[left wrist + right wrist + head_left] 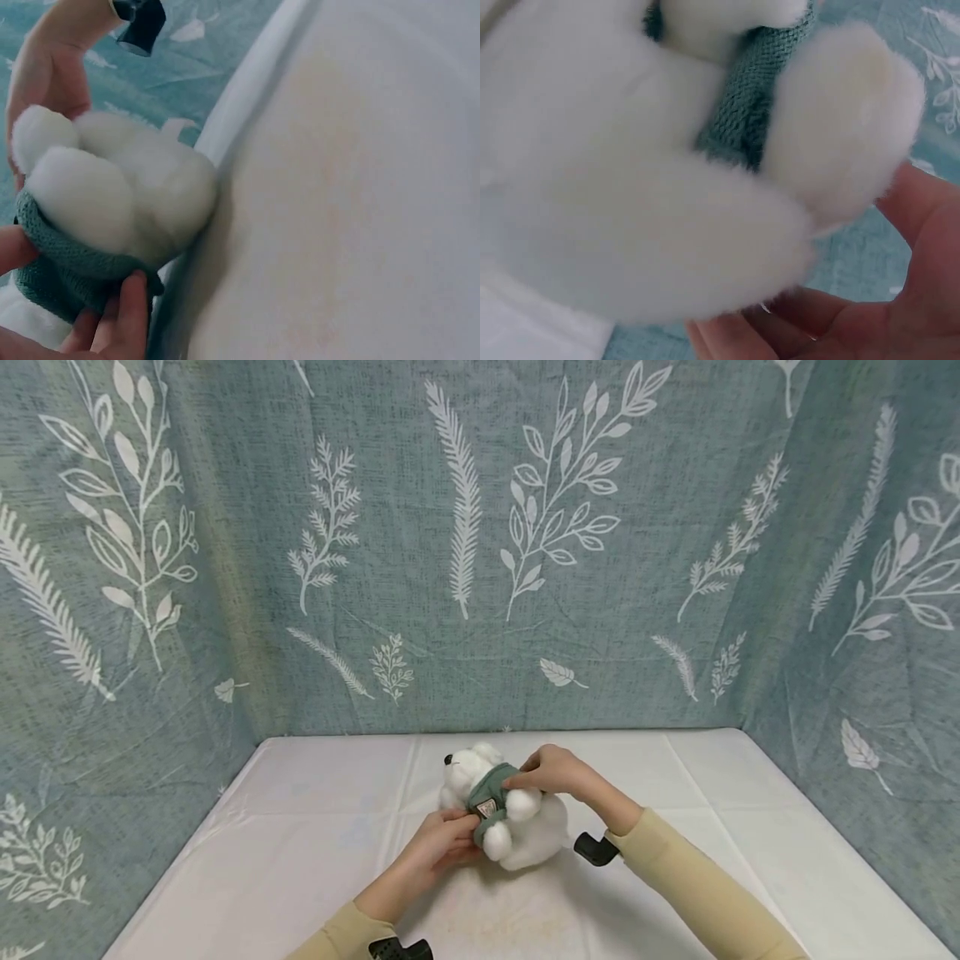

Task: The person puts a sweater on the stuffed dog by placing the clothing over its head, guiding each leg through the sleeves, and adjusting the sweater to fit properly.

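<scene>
A white fluffy stuffed animal (542,837) with a black nose lies tilted over the white table, its head toward the far left. It wears a green knitted sweater (489,787) with a small dark-edged patch on the front. My left hand (442,842) holds the sweater's lower side, the thumb near the patch; in the left wrist view its fingers (133,307) lie on the knit edge. At the toy's upper side, my right hand (562,772) grips around the sweater and a front paw (840,127). The right fingertips are partly hidden behind the plush in the right wrist view.
White cloth covers the table (322,827), with a faint brownish stain in front of the toy. Blue-green curtains (480,677) with white leaf prints stand behind and at both sides. A black device (596,849) sits at each wrist.
</scene>
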`<state>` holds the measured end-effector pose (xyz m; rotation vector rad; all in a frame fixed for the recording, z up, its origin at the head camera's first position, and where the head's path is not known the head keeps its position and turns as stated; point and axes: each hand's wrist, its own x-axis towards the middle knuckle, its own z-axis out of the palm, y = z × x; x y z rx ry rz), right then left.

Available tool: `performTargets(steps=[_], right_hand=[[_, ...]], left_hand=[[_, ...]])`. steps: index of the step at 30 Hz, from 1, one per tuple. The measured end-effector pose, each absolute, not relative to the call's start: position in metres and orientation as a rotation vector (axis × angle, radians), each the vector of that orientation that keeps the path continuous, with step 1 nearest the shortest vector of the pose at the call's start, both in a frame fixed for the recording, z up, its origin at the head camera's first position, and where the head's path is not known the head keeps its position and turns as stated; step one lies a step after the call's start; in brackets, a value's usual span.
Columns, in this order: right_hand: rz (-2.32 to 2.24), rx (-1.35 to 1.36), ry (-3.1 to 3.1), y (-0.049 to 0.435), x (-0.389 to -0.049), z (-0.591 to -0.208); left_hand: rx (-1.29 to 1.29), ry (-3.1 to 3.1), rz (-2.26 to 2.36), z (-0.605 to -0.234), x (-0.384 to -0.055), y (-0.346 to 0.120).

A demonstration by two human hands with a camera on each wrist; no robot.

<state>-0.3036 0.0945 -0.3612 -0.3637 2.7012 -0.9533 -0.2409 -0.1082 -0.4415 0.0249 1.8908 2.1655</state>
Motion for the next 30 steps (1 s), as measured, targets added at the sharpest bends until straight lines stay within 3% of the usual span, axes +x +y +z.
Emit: performTargets(steps=[13,30], right_hand=[[-1.325,-0.136,2.457,0.111,-0.297,-0.365],[-1.669,-0.188,2.066,0.121,-0.288,-0.384]], left_hand=[[-0.124,2.024,2.278,-0.414,-0.252,-0.101],[-0.065,2.366,2.100,-0.391,-0.258,-0.105]])
